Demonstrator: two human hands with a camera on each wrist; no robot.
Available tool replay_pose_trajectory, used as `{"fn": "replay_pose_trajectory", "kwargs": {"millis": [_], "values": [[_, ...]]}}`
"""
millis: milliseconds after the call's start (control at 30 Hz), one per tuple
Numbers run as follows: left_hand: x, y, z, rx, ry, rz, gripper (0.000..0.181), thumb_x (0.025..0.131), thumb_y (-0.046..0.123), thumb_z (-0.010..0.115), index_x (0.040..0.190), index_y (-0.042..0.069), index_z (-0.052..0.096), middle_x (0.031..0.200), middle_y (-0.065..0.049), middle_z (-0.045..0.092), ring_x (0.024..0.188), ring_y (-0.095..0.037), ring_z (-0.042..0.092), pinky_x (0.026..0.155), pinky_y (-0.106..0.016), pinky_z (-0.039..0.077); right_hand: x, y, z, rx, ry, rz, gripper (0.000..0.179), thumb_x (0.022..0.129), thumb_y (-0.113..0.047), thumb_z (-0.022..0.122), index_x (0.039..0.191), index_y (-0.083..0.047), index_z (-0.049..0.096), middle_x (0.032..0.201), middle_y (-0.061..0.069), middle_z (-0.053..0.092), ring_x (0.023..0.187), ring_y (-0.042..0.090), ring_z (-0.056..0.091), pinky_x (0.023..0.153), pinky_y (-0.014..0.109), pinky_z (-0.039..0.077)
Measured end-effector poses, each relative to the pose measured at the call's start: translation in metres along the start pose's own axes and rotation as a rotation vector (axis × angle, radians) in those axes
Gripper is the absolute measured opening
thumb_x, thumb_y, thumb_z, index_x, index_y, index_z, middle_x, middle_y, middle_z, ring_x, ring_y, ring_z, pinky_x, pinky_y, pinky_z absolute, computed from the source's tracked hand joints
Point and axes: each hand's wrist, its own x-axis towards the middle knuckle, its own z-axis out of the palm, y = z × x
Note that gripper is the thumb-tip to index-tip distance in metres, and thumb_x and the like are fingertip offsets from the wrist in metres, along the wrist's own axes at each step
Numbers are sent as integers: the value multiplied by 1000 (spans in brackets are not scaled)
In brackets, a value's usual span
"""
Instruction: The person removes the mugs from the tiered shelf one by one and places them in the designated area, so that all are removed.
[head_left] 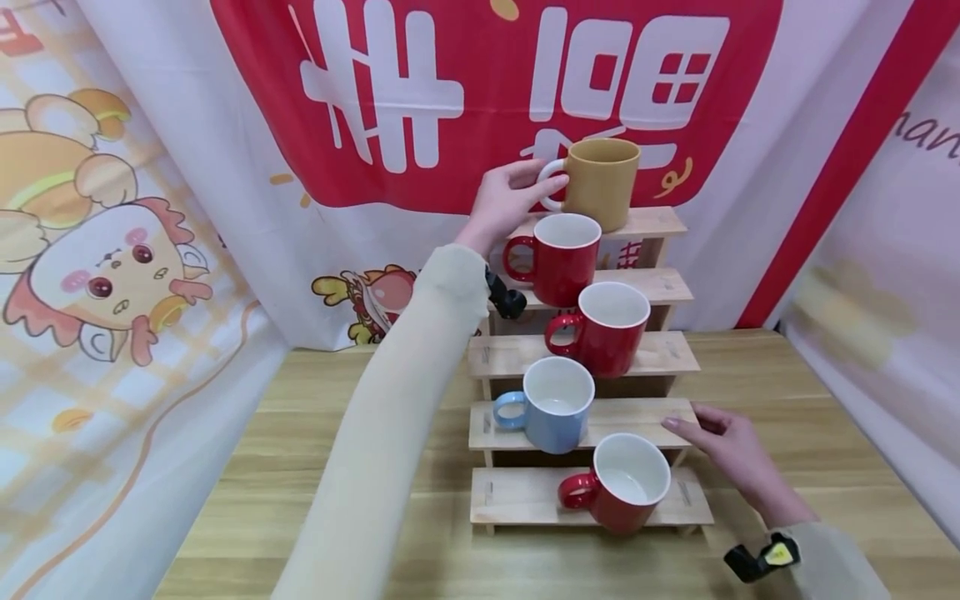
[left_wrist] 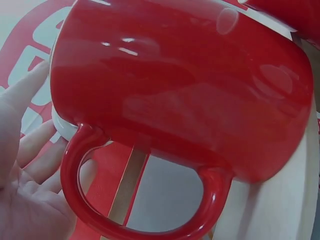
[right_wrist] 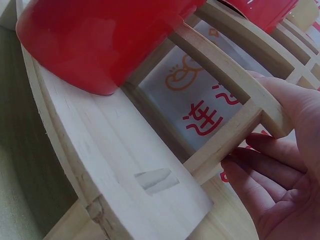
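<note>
On the top tier of a wooden step shelf (head_left: 513, 498) stands a tan mug (head_left: 600, 190) with a white handle. My left hand (head_left: 510, 198) pinches that handle from the left. Directly below it, a red mug (head_left: 558, 271) fills most of the left wrist view and hides part of the hand. Another red mug (head_left: 611, 343), a light blue mug (head_left: 557, 419) and a third red mug (head_left: 628, 496) stand on the lower tiers, handles leftward. My right hand (head_left: 738, 462) grips the right end of the second tier from the bottom, thumb on top and fingers beneath (right_wrist: 265, 182).
The shelf stands on a wood-grain table (head_left: 315, 467). Behind it hangs a white cloth with a large red printed panel (head_left: 495, 75). A cartoon-printed cloth (head_left: 112, 275) borders the left side, and another pale cloth (head_left: 885, 275) the right.
</note>
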Motion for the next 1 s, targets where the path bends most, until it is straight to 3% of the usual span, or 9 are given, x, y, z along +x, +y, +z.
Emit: {"fn": "replay_pose_trajectory", "kwargs": {"millis": [167, 267, 500, 600, 933, 1000], "values": [[-1, 3, 2, -25, 26, -25, 51, 87, 40, 81, 134, 25, 68, 127, 7, 63, 113, -13, 57, 89, -33, 59, 0, 0, -1, 10, 1, 8, 61, 96, -44, 72, 137, 0, 60, 122, 8, 67, 103, 3, 58, 83, 19, 50], [-1, 5, 5, -47, 45, -56, 47, 88, 41, 80, 131, 26, 70, 126, 8, 63, 111, -13, 58, 86, -33, 60, 0, 0, -2, 5, 0, 23, 64, 96, -43, 71, 140, 1, 58, 126, 13, 66, 105, 5, 57, 83, 18, 50], [3, 9, 16, -21, 76, -91, 35, 93, 43, 73, 125, 30, 72, 122, 9, 66, 110, -13, 60, 79, -27, 61, -1, 0, -3, -8, -16, 46, 75, 98, -45, 69, 148, 5, 46, 145, 24, 51, 129, 29, 49, 85, 14, 46], [4, 8, 18, -15, 100, -100, 33, 93, 42, 73, 124, 29, 74, 120, 9, 67, 109, -14, 62, 78, -26, 61, -1, -1, -3, -7, -17, 52, 73, 97, -45, 69, 147, 5, 48, 141, 23, 55, 124, 27, 51, 84, 16, 47], [0, 7, 12, -34, 131, -120, 34, 89, 43, 76, 120, 30, 75, 117, 9, 69, 102, -14, 66, 76, -25, 61, 0, -5, -3, 0, -37, 74, 78, 98, -47, 67, 150, 6, 43, 148, 27, 48, 132, 37, 47, 101, 41, 49], [-2, 7, 11, -42, 137, -110, 34, 89, 42, 76, 120, 29, 76, 117, 9, 69, 103, -15, 66, 75, -26, 61, 0, -6, -3, 1, -40, 78, 77, 98, -47, 67, 150, 5, 43, 147, 26, 49, 131, 36, 48, 101, 41, 50]]}}
